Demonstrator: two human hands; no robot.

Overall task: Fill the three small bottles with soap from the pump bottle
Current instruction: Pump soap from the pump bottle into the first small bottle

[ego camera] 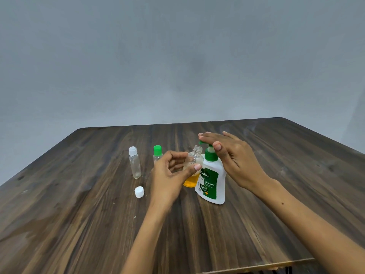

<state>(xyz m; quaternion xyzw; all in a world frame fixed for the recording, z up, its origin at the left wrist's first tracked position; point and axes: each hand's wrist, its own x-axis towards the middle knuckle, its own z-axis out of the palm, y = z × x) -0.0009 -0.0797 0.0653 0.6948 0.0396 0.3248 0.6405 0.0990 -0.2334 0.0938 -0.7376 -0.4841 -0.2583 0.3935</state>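
A: Starting nearest, what lies on the surface?

B: A loose white cap, then the two hands. The left hand pinches the open small bottle at its shoulder between thumb and fingers; the orange soap in it is only low down yet. The right hand lies flat, fingers straight, on the head of the Dettol pump bottle.

A: How will they handle?

B: I'd judge the small bottle light, thin and slick, so easily tipped; hold it low on the body, mouth under the spout. The pump bottle looks heavier, though a hard press could rock it.

A: And farther off?

B: A white-capped bottle and a green-capped bottle, apparently empty.
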